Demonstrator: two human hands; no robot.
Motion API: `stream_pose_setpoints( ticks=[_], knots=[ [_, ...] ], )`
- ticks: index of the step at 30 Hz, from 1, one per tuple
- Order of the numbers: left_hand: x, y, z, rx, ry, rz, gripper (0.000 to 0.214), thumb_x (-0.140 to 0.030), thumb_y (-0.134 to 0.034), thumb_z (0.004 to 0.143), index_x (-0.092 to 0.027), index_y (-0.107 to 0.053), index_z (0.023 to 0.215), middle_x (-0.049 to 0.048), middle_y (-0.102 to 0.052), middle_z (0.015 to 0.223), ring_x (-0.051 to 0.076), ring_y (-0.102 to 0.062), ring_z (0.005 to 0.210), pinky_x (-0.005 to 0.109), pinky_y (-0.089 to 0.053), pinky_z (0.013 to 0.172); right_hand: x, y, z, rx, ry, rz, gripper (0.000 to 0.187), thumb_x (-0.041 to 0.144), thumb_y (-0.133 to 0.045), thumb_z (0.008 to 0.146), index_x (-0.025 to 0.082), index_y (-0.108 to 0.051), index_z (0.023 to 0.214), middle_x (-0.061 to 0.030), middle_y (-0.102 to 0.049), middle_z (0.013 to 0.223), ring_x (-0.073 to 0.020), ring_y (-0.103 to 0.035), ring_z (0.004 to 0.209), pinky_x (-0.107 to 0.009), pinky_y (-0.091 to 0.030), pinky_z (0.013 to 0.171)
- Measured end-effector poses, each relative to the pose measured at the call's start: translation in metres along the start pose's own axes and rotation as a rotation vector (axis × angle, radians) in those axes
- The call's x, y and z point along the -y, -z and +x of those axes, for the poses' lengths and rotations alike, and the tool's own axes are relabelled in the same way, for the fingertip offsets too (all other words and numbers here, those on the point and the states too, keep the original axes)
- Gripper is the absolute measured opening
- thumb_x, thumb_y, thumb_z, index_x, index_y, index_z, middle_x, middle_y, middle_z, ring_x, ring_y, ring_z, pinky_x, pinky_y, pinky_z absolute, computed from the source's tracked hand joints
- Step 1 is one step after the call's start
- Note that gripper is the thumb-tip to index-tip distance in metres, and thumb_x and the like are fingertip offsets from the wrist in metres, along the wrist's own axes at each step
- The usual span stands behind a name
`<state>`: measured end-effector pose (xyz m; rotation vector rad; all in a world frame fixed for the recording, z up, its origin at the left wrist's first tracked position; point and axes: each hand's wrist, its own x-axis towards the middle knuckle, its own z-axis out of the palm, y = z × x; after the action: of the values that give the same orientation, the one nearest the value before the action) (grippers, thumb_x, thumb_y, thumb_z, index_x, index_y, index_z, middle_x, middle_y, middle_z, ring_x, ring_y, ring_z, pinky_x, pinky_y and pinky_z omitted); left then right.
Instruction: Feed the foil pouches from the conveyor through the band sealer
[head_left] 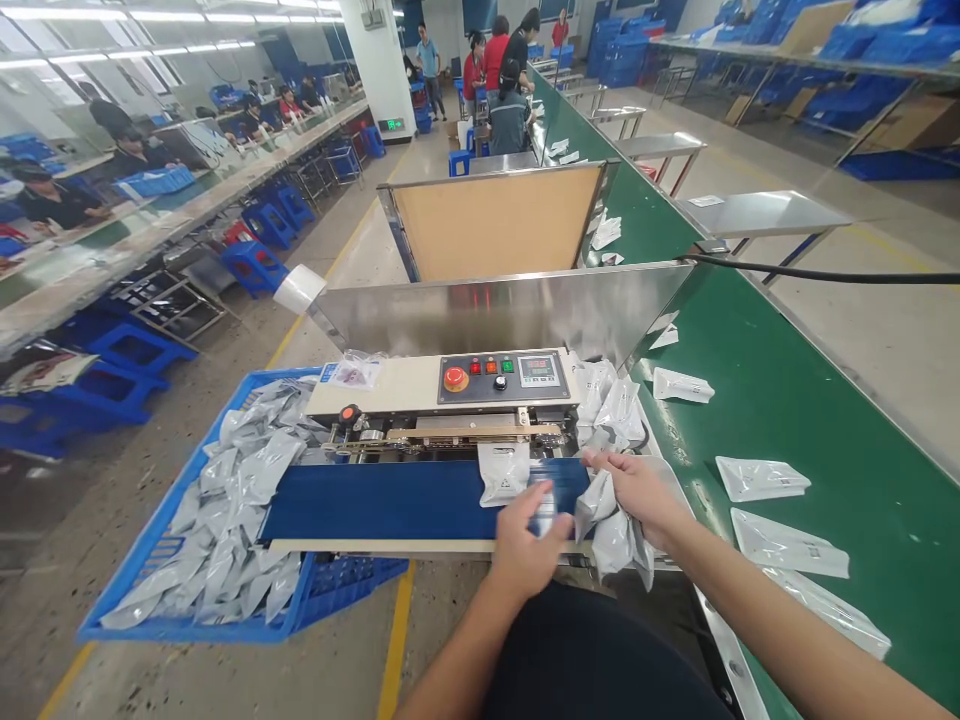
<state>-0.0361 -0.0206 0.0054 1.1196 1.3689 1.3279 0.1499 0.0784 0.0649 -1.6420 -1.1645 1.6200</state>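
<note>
My right hand (649,495) is closed around the tops of several silvery-white pouches (616,540), which hang at the right end of the blue belt. Over the belt's front part, my left hand (527,548) has its thumb and fingers apart, slightly blurred. A pale blurred patch shows between them; I cannot tell what it is. Just beyond those fingers, one pouch (504,474) stands with its top edge at the sealing slot of a band sealer (405,385). The sealer's blue conveyor belt (375,500) runs left from there.
A blue basket (187,634) full of pouches sits left of the sealer. More pouches (600,390) are piled at its right end. Along my right runs a green conveyor (840,440) with scattered pouches (789,542). A metal panel (487,315) stands behind the sealer. People (510,110) work farther off.
</note>
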Motion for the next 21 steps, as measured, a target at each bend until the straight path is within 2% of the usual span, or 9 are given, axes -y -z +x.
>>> stream_pose_setpoints(
  ticks=[2, 4, 6, 9, 11, 13, 16, 19, 21],
  knots=[
    [-0.008, -0.026, 0.002, 0.161, 0.048, -0.158, 0.064, -0.064, -0.079, 0.092, -0.018, -0.080, 0.135, 0.0172, -0.081, 0.130, 0.035, -0.076, 0.119, 0.047, -0.062, 0.105, 0.008, -0.004, -0.008, 0.038, -0.057, 0.091, 0.060, 0.080, -0.075, 0.083, 0.021, -0.079, 0.096, -0.0007, -0.062, 0.059, -0.0170, -0.055, 0.050, -0.028, -0.045, 0.047],
    [-0.012, -0.045, 0.010, 0.153, 0.146, -0.326, 0.069, -0.071, -0.072, 0.096, -0.014, -0.078, 0.133, 0.0180, -0.082, 0.124, 0.033, -0.077, 0.111, 0.045, -0.062, 0.101, 0.014, -0.001, -0.014, 0.032, -0.039, 0.128, 0.067, 0.083, -0.074, 0.082, 0.021, -0.079, 0.106, 0.0026, -0.056, 0.055, -0.0134, -0.044, 0.044, -0.027, -0.038, 0.043],
    [-0.014, -0.053, 0.019, 0.126, 0.221, -0.409, 0.074, -0.076, -0.067, 0.096, -0.011, -0.078, 0.130, 0.0180, -0.083, 0.117, 0.031, -0.077, 0.102, 0.042, -0.061, 0.095, 0.015, 0.009, -0.018, 0.020, 0.012, 0.090, 0.068, 0.082, -0.079, 0.077, 0.020, -0.080, 0.106, 0.0023, -0.059, 0.059, -0.0125, -0.042, 0.046, -0.027, -0.038, 0.044],
    [-0.014, -0.052, 0.027, 0.175, 0.223, -0.327, 0.074, -0.077, -0.069, 0.094, -0.011, -0.082, 0.123, 0.0156, -0.083, 0.103, 0.030, -0.075, 0.092, 0.039, -0.060, 0.085, 0.005, 0.024, -0.023, 0.022, 0.074, -0.059, 0.060, 0.078, -0.086, 0.072, 0.021, -0.077, 0.086, 0.0016, -0.061, 0.060, -0.0138, -0.045, 0.050, -0.028, -0.039, 0.047],
    [-0.014, -0.050, 0.029, 0.119, 0.158, -0.208, 0.066, -0.073, -0.066, 0.097, -0.013, -0.085, 0.118, 0.0135, -0.083, 0.100, 0.030, -0.074, 0.092, 0.038, -0.060, 0.085, -0.005, 0.029, -0.025, -0.030, 0.103, -0.110, 0.060, 0.080, -0.084, 0.072, 0.022, -0.069, 0.071, 0.0029, -0.053, 0.055, -0.0137, -0.043, 0.050, -0.027, -0.036, 0.046],
    [-0.013, -0.052, 0.030, 0.040, 0.083, -0.105, 0.058, -0.067, -0.061, 0.102, -0.015, -0.088, 0.110, 0.0110, -0.083, 0.096, 0.029, -0.073, 0.092, 0.036, -0.059, 0.084, -0.015, 0.031, -0.025, -0.139, 0.125, -0.123, 0.062, 0.079, -0.086, 0.070, 0.024, -0.059, 0.061, 0.0040, -0.048, 0.052, -0.0131, -0.041, 0.051, -0.027, -0.033, 0.047],
    [-0.006, -0.062, 0.033, 0.040, 0.079, -0.067, 0.056, -0.063, -0.060, 0.102, -0.015, -0.087, 0.090, 0.0069, -0.075, 0.076, 0.023, -0.067, 0.072, 0.031, -0.054, 0.070, -0.022, 0.038, -0.020, -0.235, 0.101, -0.119, 0.063, 0.077, -0.087, 0.067, 0.025, -0.054, 0.059, 0.0035, -0.048, 0.053, -0.0145, -0.045, 0.054, -0.028, -0.034, 0.049],
    [0.003, -0.072, 0.041, 0.090, 0.135, -0.117, 0.051, -0.062, -0.072, 0.094, -0.014, -0.086, 0.085, 0.0044, -0.070, 0.067, 0.018, -0.061, 0.063, 0.028, -0.050, 0.062, -0.022, 0.054, -0.011, -0.215, 0.040, -0.116, 0.061, 0.075, -0.089, 0.065, 0.025, -0.055, 0.061, 0.0035, -0.049, 0.053, -0.0151, -0.047, 0.054, -0.028, -0.035, 0.050],
    [0.009, -0.078, 0.050, 0.064, 0.212, -0.120, 0.047, -0.059, -0.079, 0.088, -0.013, -0.086, 0.083, 0.0044, -0.071, 0.066, 0.018, -0.061, 0.061, 0.027, -0.050, 0.060, -0.021, 0.065, -0.002, -0.182, -0.003, -0.124, 0.063, 0.074, -0.091, 0.064, 0.026, -0.051, 0.060, 0.0044, -0.048, 0.053, -0.0136, -0.044, 0.053, -0.028, -0.034, 0.049]
  ],
)
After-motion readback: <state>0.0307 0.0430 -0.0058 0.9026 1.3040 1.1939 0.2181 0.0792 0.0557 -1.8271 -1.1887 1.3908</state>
